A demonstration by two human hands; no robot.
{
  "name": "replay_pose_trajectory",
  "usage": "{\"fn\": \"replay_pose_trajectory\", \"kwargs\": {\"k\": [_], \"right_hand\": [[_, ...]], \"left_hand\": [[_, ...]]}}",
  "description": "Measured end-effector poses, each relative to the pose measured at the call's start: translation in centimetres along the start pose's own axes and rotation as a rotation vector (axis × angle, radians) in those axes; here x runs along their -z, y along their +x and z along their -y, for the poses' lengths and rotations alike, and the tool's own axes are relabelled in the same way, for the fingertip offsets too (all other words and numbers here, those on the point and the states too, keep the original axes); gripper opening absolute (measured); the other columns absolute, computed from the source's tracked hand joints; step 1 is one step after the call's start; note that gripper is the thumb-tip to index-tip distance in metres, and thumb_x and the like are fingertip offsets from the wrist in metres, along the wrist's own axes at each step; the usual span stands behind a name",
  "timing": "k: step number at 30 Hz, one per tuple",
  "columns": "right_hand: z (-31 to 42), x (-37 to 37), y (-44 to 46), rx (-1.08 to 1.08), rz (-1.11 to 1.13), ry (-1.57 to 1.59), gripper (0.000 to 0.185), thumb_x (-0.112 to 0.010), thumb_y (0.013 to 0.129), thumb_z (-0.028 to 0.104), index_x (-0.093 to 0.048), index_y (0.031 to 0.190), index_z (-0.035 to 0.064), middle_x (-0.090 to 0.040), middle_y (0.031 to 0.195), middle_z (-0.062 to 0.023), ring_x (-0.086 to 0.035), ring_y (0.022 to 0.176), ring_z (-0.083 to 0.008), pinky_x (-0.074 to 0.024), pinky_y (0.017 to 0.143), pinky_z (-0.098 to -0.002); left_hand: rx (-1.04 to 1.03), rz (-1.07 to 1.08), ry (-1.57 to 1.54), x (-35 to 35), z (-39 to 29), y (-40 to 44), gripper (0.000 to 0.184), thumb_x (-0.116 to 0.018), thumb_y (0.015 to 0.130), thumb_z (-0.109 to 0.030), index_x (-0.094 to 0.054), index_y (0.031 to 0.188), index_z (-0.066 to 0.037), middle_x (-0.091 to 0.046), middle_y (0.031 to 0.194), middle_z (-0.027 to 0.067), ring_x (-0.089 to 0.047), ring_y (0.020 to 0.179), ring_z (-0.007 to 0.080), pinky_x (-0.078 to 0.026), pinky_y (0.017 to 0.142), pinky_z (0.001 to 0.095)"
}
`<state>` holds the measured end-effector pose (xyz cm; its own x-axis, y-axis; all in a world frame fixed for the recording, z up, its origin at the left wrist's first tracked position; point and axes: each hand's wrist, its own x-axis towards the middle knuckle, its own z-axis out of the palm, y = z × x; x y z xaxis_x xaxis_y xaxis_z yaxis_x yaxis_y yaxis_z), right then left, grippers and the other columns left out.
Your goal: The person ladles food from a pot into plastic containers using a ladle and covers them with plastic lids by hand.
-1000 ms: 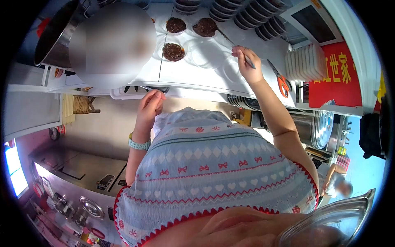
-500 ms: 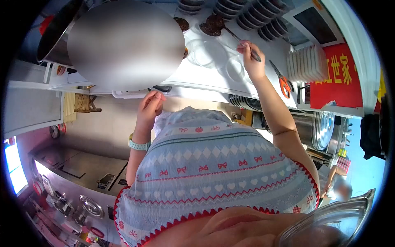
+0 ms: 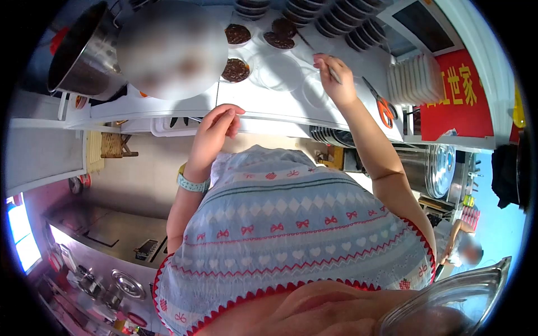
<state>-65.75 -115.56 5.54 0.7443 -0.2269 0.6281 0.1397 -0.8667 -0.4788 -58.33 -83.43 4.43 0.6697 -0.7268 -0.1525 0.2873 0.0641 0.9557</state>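
Note:
My right hand [image 3: 336, 78] is closed around the handle of a long ladle [image 3: 304, 40]. The ladle's bowl, dark with chunky sauce, is over or touching a small container of dark sauce [image 3: 279, 41]. Two more containers of dark sauce, one farther back [image 3: 237, 35] and one nearer [image 3: 235, 70], stand to its left. Pale, see-through round containers [image 3: 277, 73] lie between these and my right hand. My left hand [image 3: 217, 126], fingers loosely bent and somewhat apart, hovers at the counter's front edge with nothing visible in it.
Stacked dark bowls [image 3: 330, 25] line the back of the white counter [image 3: 263, 101]. Orange-handled scissors [image 3: 385, 112] lie at right beside stacked white trays [image 3: 414, 81]. A large metal pot [image 3: 92, 56] stands at left, next to a blurred area. Another person [image 3: 457, 246] is far right.
My left hand has risen slightly rightward and its fingers have loosened. My right hand and the ladle have shifted a little left. The blurred patch has shrunk, showing more of the sauce containers.

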Motion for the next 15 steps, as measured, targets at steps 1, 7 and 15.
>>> {"fn": "replay_pose_trajectory", "kwargs": {"k": [1,7,15], "right_hand": [[-0.4,-0.2,-0.2,-0.013,0.043,-0.024,0.008,-0.059,0.092,0.004,-0.066,0.095,-0.001,-0.067,0.085,-0.0138,-0.068,0.07,-0.0213,-0.0533,0.062,-0.0301],[-1.0,0.2,-0.9,-0.179,-0.155,0.232,0.011,-0.058,0.094,0.005,-0.066,0.096,-0.0014,-0.068,0.087,-0.0138,-0.069,0.073,-0.0199,-0.0538,0.063,-0.0287],[0.2,-0.7,0.2,-0.13,-0.026,0.099,0.01,-0.058,0.094,0.005,-0.065,0.096,-0.0018,-0.068,0.086,-0.0141,-0.068,0.07,-0.0196,-0.0538,0.063,-0.029]], "left_hand": [[-0.001,0.004,0.002,-0.2,0.0,0.1,0.024,-0.042,0.101,-0.013,-0.063,0.101,-0.002,-0.052,0.072,-0.0003,-0.045,0.063,0.0061,-0.037,0.058,0.0208],[0.033,0.054,-0.051,0.6,1.5,0.0,0.023,-0.044,0.101,-0.013,-0.064,0.102,-0.002,-0.052,0.073,-0.0016,-0.045,0.065,0.0055,-0.039,0.061,0.0199],[0.033,-0.094,-0.216,0.0,1.7,1.5,0.033,-0.046,0.099,-0.014,-0.052,0.128,0.001,-0.061,0.113,0.012,-0.06,0.099,0.0175,-0.049,0.091,0.03]]}}
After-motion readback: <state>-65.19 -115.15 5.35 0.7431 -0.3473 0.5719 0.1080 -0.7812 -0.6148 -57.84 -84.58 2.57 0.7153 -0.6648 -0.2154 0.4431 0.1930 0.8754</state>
